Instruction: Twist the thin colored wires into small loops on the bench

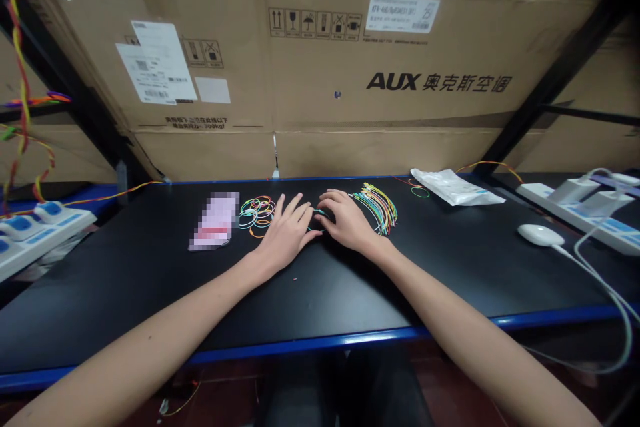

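Note:
My left hand (285, 235) rests low over the table with its fingers stretched and apart. Its index fingertip and thumb lie beside a thin green wire (320, 212), which runs between my two hands. My right hand (349, 220) is curled, thumb and index finger closed around that wire; part of it is hidden under the fingers. Left of my left hand lie several looped coloured wires (256, 211) in green, white, red and orange. A fanned bundle of wires (384, 207), yellow, green, white and orange, sits just right of my right hand.
A blurred-out pink rectangular item (216, 221) lies at the left. A white plastic bag (456, 187) is at the back right, near a white power strip (583, 217) and a white charger (541, 235) with its cable. Another power strip (45, 230) stands left. A large cardboard box (320, 100) walls the back.

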A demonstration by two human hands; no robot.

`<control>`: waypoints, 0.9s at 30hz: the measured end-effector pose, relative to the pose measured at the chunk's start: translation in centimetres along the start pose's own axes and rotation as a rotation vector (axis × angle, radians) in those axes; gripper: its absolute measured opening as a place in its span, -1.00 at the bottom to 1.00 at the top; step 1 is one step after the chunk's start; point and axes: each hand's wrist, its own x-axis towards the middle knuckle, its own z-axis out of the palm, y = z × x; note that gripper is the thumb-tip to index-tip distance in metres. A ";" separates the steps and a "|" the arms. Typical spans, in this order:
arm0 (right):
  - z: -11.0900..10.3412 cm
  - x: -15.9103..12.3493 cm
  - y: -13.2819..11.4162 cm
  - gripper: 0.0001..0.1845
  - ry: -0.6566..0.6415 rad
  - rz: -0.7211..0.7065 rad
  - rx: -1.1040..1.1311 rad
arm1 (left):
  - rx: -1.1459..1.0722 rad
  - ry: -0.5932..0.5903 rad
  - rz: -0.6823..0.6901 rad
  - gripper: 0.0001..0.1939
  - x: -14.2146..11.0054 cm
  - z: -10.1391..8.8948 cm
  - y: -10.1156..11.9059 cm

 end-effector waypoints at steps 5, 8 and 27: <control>0.0 0.0 0.0 -0.84 0.025 -0.019 -0.047 | -0.002 0.011 0.001 -0.62 -0.1 0.1 0.0; -0.2 0.1 -0.3 -0.79 -0.020 -0.005 -0.035 | 0.009 0.015 0.004 -0.62 0.0 0.2 0.0; -0.8 0.1 -0.5 -0.81 -0.030 0.008 0.030 | -0.003 0.039 0.013 -0.65 0.0 -0.4 0.2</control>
